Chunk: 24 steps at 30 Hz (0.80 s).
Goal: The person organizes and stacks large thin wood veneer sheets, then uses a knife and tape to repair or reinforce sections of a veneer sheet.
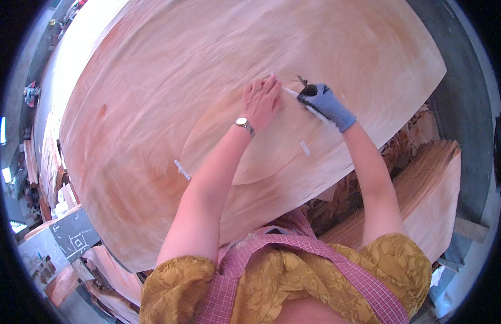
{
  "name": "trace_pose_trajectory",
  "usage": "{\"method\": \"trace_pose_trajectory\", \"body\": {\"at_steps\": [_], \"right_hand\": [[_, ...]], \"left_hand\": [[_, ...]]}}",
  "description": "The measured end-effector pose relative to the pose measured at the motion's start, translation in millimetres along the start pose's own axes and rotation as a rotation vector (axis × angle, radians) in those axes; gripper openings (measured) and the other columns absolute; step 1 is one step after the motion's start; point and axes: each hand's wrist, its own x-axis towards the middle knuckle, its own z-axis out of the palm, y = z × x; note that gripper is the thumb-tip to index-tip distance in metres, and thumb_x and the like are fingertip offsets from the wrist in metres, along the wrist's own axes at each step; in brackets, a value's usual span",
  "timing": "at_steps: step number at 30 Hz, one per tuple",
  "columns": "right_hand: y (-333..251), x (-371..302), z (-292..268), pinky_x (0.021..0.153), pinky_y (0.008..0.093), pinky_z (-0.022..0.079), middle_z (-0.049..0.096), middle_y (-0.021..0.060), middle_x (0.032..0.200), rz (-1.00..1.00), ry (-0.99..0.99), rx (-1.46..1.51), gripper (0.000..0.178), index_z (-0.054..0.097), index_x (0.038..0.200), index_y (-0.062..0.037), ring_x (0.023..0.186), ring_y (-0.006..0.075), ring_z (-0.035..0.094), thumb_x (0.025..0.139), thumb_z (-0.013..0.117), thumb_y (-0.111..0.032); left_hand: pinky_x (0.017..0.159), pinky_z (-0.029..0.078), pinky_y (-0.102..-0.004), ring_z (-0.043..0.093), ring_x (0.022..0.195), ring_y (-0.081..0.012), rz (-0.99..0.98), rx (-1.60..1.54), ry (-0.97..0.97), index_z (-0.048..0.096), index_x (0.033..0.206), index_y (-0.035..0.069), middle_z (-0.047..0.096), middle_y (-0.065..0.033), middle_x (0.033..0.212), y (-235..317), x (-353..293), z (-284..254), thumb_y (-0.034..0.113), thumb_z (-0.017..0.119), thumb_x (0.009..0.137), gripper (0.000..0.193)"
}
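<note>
A large, pale reddish wood veneer sheet (153,70) spreads out in front of me. On it lies a lighter veneer piece with a curved edge (261,156). My left hand (260,100), bare with a watch (243,122) at the wrist, rests flat on the veneer, fingers stretched out. To its right, my right hand (325,103) in a blue-grey glove with dark fingers is closed around a small dark tool with thin tips (302,80); its kind is unclear. A white tape strip (289,91) runs from beside my left fingertips to under the glove.
Short white tape pieces stick to the veneer, one on the left (182,169) and one on the right (305,148). A stack of veneer (423,189) and torn scraps lie below the sheet at right. A dark board with chalk marks (76,235) stands at lower left.
</note>
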Motion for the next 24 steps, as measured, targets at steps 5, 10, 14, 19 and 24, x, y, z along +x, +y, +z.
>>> {"method": "trace_pose_trajectory", "body": {"at_steps": [5,10,14,19,24], "right_hand": [[-76.6,-14.7,-44.6,0.052,0.0238,0.04,0.059,-0.0015,0.066,0.175,-0.145,0.163,0.023,0.071,0.087,-0.0072,0.058,0.0065,0.053,0.089,0.07,-0.03],[-156.7,-77.5,14.3,0.05,0.0201,0.039,0.057,-0.0032,0.067,0.111,-0.207,0.652,0.024,0.069,0.093,-0.0082,0.057,0.0046,0.051,0.091,0.071,-0.032],[-205.1,-116.8,94.0,0.048,0.0208,0.035,0.053,-0.0055,0.063,0.167,-0.418,0.71,0.028,0.067,0.09,-0.0083,0.052,0.0034,0.045,0.089,0.074,-0.036],[-215.7,-126.8,175.5,0.059,0.0269,0.048,0.066,0.0071,0.077,-0.106,-0.139,0.156,0.036,0.067,0.089,-0.0027,0.064,0.0122,0.06,0.085,0.077,-0.037],[-178.1,-140.3,218.5,0.082,0.0372,0.052,0.066,0.0147,0.114,-0.235,0.028,-0.172,0.035,0.063,0.116,-0.0012,0.099,0.0258,0.065,0.092,0.068,-0.026]], "left_hand": [[0.093,0.04,-0.0432,0.052,0.115,-0.0255,-0.044,-0.011,0.077,0.062,0.119,0.015,0.057,-0.0045,0.136,-2.2,0.5,1.5,0.021,0.062,0.085,0.035],[0.091,0.044,-0.0447,0.055,0.11,-0.0305,-0.263,-0.284,0.111,0.065,0.11,0.015,0.064,-0.0079,0.114,-25.3,16.9,-3.0,0.011,0.061,0.083,0.028],[0.091,0.045,-0.0445,0.055,0.11,-0.0323,-0.629,-0.288,0.484,0.063,0.114,0.013,0.061,-0.0123,0.114,-39.9,19.7,-3.2,0.005,0.058,0.082,0.033],[0.096,0.044,-0.0451,0.055,0.111,-0.0339,-0.856,-0.25,0.731,0.059,0.119,0.006,0.058,-0.017,0.118,-96.6,-29.0,-32.8,0.004,0.057,0.081,0.038],[0.108,0.036,-0.0457,0.047,0.126,-0.0346,-0.982,-0.432,0.769,0.05,0.132,0.003,0.052,-0.0209,0.135,-164.0,-182.9,-67.7,0.017,0.062,0.087,0.049]]}}
